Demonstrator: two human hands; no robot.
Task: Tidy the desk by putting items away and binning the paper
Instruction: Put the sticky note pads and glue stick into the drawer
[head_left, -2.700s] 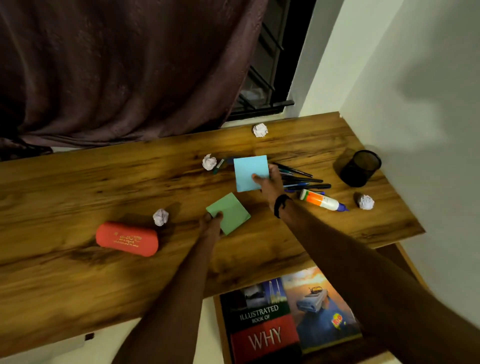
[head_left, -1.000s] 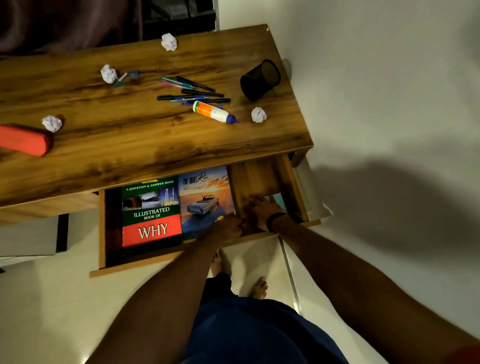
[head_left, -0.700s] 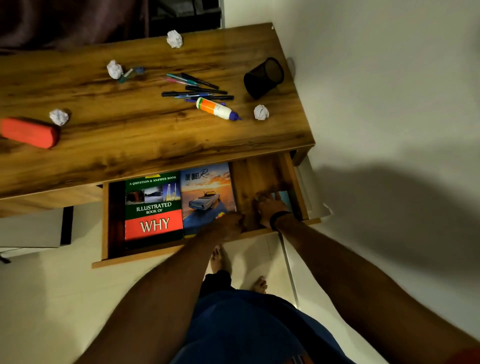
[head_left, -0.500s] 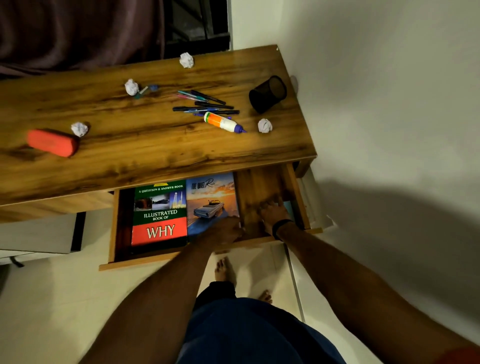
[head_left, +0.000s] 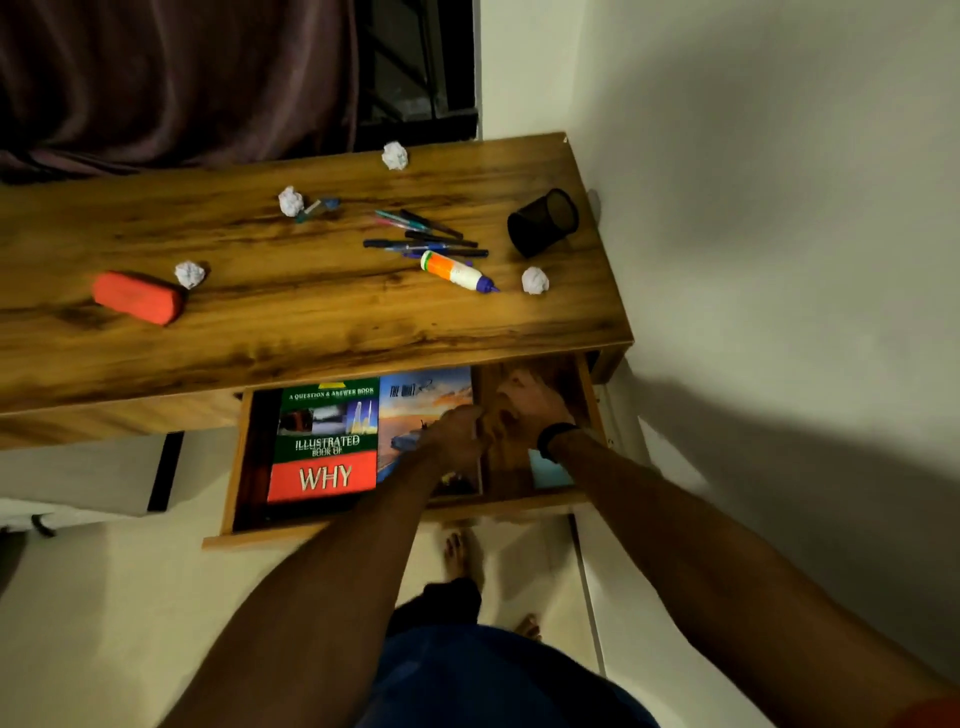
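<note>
Hands meet inside drawer; left hand curled, right hand spread flat.

Seen from above, a wooden desk has its drawer pulled open. Both hands meet inside it, blurred: left hand, right hand. Two books lie in the drawer. On the desktop are four crumpled paper balls, pens, a glue bottle, a black mesh cup and a red pouch.

Blue pad half under wrist
</note>
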